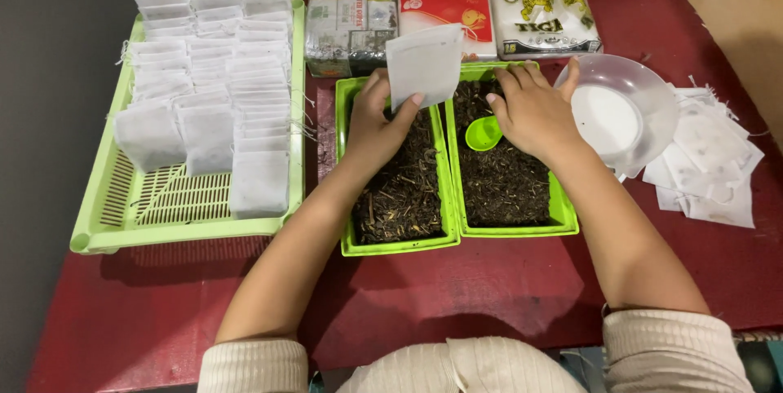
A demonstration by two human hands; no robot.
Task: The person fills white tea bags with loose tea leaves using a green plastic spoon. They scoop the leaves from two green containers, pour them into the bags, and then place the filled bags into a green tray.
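At the centre of the frame the left hand (pixel 373 125) pinches a small white bag (pixel 424 64) by its lower edge, thumb in front, holding it upright above the left tray (pixel 346 197), a green tray full of dark dried leaves. Just beside it, touching along one side, stands the right tray (pixel 563 212), also green and filled with the same leaves. The right hand (pixel 534 112) rests over the upper part of that tray with fingers spread wide and holds nothing; its fingertips lie near a green scoop (pixel 483 134) that sits on the leaves. To the right of this hand a clear bowl (pixel 644 95) holds white powder, and right of that a loose pile of flat white bags (pixel 711 166) lies on the red table (pixel 457 287). At the left of the frame a large green basket (pixel 175 205) carries rows of filled white bags (pixel 214 59). Along the top edge three packs (pixel 453 6) stand side by side behind the trays.
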